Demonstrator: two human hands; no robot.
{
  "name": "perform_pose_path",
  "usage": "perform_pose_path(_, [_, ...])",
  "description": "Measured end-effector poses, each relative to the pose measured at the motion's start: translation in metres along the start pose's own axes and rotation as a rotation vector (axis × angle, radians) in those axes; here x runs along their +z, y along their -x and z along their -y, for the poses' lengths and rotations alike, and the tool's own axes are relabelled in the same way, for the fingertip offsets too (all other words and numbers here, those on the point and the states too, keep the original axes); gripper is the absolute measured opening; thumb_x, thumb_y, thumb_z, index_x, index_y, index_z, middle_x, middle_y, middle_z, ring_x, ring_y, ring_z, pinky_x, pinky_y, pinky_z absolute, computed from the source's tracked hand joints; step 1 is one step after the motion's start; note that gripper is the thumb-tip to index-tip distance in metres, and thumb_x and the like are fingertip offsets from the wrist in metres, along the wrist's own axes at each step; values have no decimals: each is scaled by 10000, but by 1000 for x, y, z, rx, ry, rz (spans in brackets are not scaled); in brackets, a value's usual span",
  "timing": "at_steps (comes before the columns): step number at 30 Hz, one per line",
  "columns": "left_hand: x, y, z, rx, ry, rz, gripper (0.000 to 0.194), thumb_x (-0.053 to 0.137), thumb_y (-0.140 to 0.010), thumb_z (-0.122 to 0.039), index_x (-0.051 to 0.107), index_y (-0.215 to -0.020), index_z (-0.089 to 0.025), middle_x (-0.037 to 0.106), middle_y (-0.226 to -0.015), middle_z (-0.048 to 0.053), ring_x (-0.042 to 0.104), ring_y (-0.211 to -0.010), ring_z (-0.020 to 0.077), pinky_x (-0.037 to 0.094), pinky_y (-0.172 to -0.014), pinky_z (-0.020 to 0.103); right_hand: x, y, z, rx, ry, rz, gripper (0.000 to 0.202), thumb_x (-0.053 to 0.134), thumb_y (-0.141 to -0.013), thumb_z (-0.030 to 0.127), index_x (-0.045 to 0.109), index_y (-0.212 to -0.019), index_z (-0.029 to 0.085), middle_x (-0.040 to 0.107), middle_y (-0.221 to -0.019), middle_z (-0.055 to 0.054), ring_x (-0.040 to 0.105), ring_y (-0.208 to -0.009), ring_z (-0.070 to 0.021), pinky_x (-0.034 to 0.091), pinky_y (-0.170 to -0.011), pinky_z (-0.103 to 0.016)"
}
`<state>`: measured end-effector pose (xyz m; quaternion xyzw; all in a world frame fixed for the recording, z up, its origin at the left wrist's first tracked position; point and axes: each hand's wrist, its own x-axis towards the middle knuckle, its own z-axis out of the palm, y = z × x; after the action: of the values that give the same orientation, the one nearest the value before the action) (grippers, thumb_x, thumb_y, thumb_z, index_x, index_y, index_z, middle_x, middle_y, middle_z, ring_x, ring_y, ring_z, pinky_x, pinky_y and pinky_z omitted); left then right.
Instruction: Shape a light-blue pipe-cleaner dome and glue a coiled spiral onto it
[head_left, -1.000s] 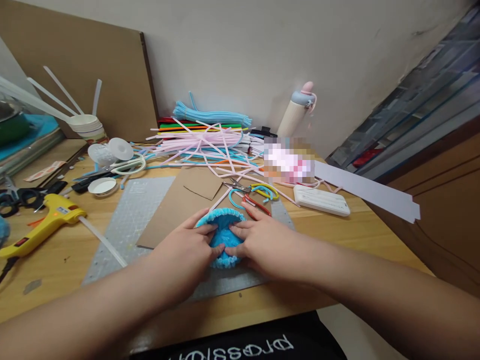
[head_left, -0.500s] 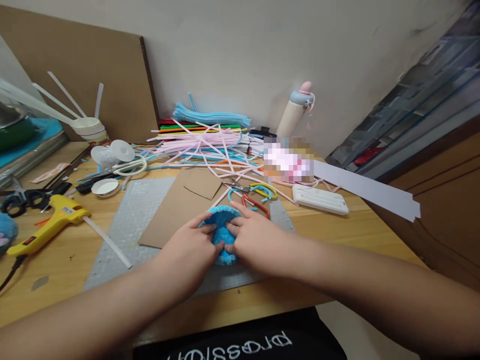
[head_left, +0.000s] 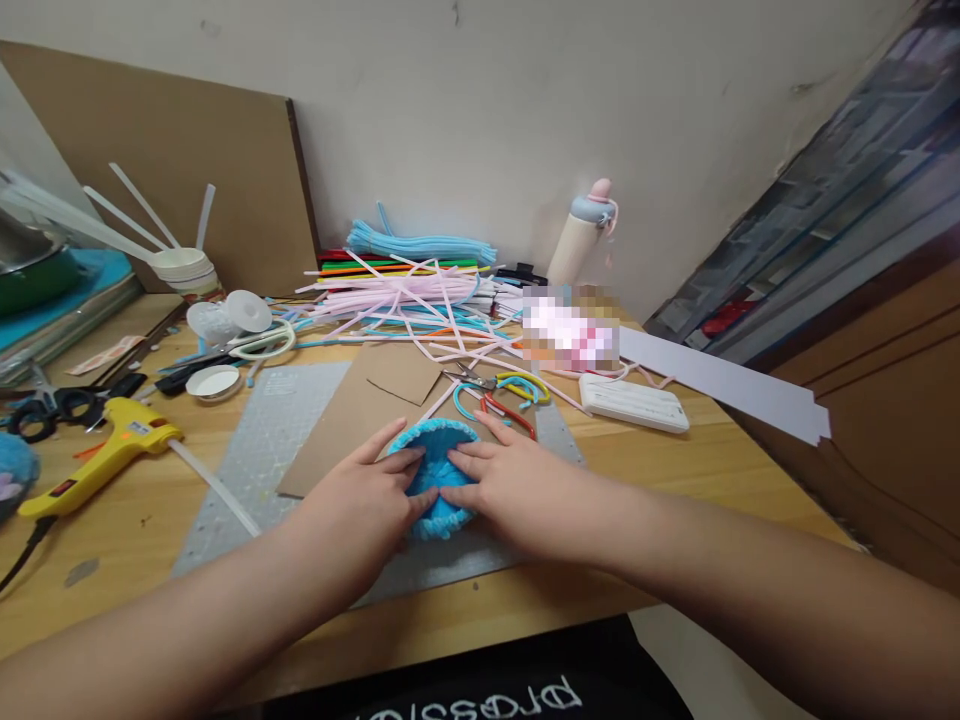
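Observation:
A round blue bowl of fuzzy pipe cleaners (head_left: pixel 435 435) rests on the grey cutting mat (head_left: pixel 251 425), its hollow facing up. My left hand (head_left: pixel 371 495) grips its left side, fingers and thumb reaching over the rim into the hollow. From the right, my right hand (head_left: pixel 517 485) holds the opposite side, with several fingers pressed inside and one finger stretched along the outside. The undersides of both hands are hidden. Just beyond the bowl lie a brown cardboard sheet (head_left: pixel 330 430) and red-handled pliers (head_left: pixel 506 410).
On the left sit a yellow glue gun (head_left: pixel 105 455) with a white stick and black scissors (head_left: pixel 56 405). Bundled pipe cleaners (head_left: pixel 405 290) are heaped along the wall. A tilted bottle (head_left: pixel 577 235), a white power strip (head_left: pixel 634 402) and a white strip (head_left: pixel 727 380) occupy the right.
My fingers have spread a little and shifted inside the bowl, so more of its rim and hollow shows. The bowl appears slightly further left. The view has tilted up slightly.

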<state>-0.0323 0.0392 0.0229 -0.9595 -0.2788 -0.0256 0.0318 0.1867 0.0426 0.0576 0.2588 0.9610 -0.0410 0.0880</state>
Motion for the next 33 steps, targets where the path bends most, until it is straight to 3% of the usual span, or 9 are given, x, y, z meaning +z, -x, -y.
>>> perform_pose_path(5, [0,-4,1,39,69,34,229,600,-839,-260,694,-1046,-283,752,-875,-1,618,-1094,207,91,-1186,458,0,-9,-3,7,-54,136,282,592,-859,266,691,-1119,223,678,-1161,-116,560,-1173,-285,61,-1165,-539])
perform_pose_path(11, [1,-4,9,91,152,63,411,666,-726,-282,655,-1136,-255,750,-901,11,629,-1070,236,71,-1197,450,12,-22,-7,9,-79,67,231,510,-904,207,725,-985,233,723,-963,-54,620,-1023,-240,50,-1179,-502])
perform_pose_path(15, [2,-6,6,68,117,19,292,611,-778,-238,689,-1059,-244,750,-825,8,656,-997,221,147,-1187,443,12,-23,-6,0,-27,52,254,485,-913,172,729,-859,220,702,-818,-38,625,-940,-226,19,-1171,-500])
perform_pose_path(19, [-2,-9,-7,-58,103,-69,183,572,-818,-191,711,-923,-245,745,-846,9,658,-971,201,195,-1175,432,3,-12,-4,-14,36,-97,191,541,-873,172,705,-967,194,711,-931,-67,600,-1017,-256,-36,-1149,-524])
perform_pose_path(23, [-11,-11,-19,-156,72,-128,150,646,-796,-312,713,-867,-198,741,-869,43,655,-958,232,202,-1169,449,-2,-4,-1,-10,95,-213,200,534,-862,149,681,-997,157,714,-990,-77,589,-1057,-254,-9,-1158,-485])
perform_pose_path(26, [-16,-9,-16,-154,33,-124,395,743,-692,-442,715,-959,-152,720,-1071,114,589,-1139,288,142,-1181,459,1,-4,-1,-34,129,-189,168,539,-856,145,702,-888,175,719,-937,-65,609,-1012,-248,-14,-1161,-478])
perform_pose_path(28, [-15,-7,-10,-111,30,-72,534,781,-639,-467,700,-1050,-137,681,-1178,148,521,-1242,304,79,-1186,472,5,-4,-3,-25,120,-151,167,553,-851,160,705,-919,182,719,-940,-68,615,-1014,-251,-5,-1161,-491])
perform_pose_path(33, [-4,-5,1,-74,105,52,493,779,-644,-384,693,-1081,-173,708,-1128,132,538,-1233,291,22,-1185,478,14,-7,-3,32,15,-54,265,543,-871,220,685,-1086,158,687,-1140,-127,601,-1105,-278,29,-1165,-531])
